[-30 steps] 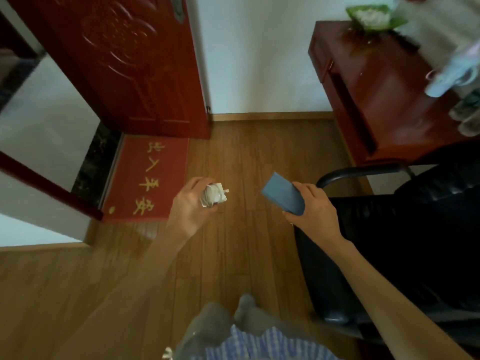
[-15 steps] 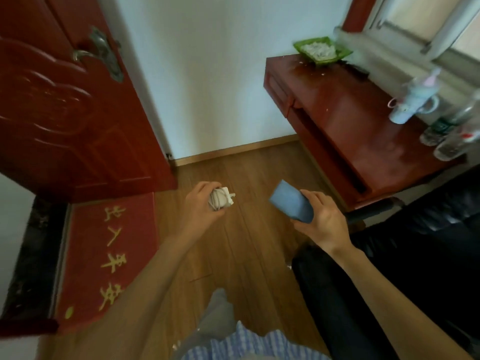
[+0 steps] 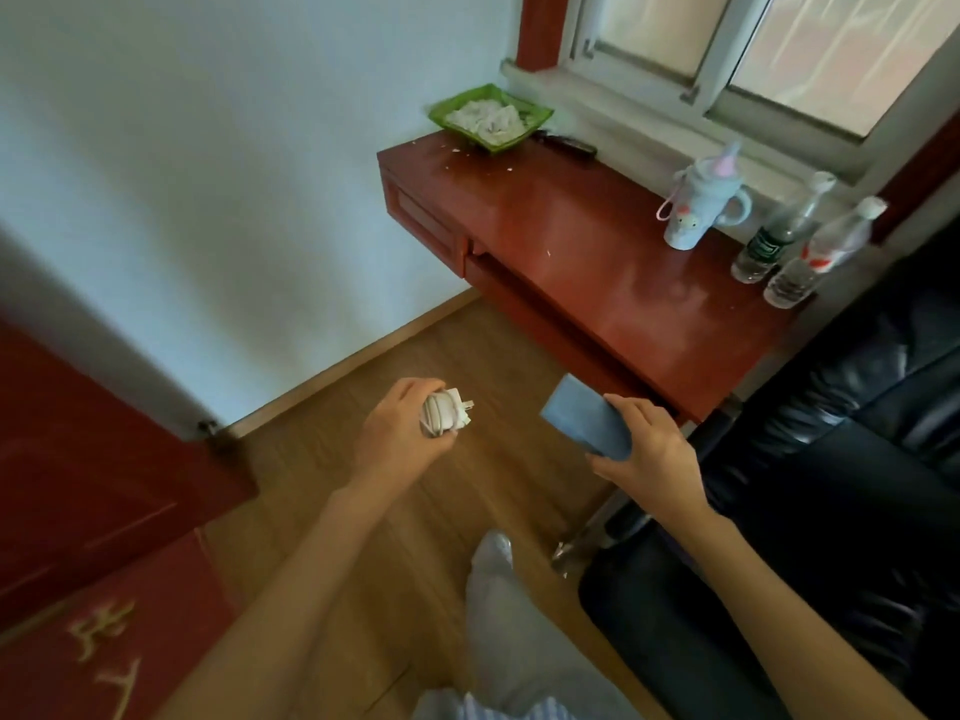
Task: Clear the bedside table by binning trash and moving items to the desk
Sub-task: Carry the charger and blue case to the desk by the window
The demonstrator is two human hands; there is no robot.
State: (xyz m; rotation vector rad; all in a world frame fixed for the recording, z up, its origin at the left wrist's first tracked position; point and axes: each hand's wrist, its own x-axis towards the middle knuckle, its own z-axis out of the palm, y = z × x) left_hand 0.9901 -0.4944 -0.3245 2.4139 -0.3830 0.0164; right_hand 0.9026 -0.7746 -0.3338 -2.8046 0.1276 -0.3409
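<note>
My left hand (image 3: pixel 400 433) is closed around a white charger plug with its cable wound up (image 3: pixel 445 414); the plug's prongs stick out to the right. My right hand (image 3: pixel 649 449) grips a flat blue rectangular object (image 3: pixel 582 418), maybe a phone or small case, tilted up to the left. Both hands hover over the wooden floor, just in front of the red-brown desk (image 3: pixel 597 262), whose near edge is a short way above and right of the blue object.
On the desk stand a green tray of white scraps (image 3: pixel 488 116), a dark remote (image 3: pixel 566 143), a pale blue sippy cup (image 3: pixel 696 205) and two plastic bottles (image 3: pixel 795 246). A black leather chair (image 3: pixel 831 485) is on the right. A red door (image 3: pixel 93 491) and a red mat (image 3: pixel 104 652) are on the left.
The view has swung right and upward from the door and mat toward the desk and window. Both hands keep their hold and are now closer to the desk.
</note>
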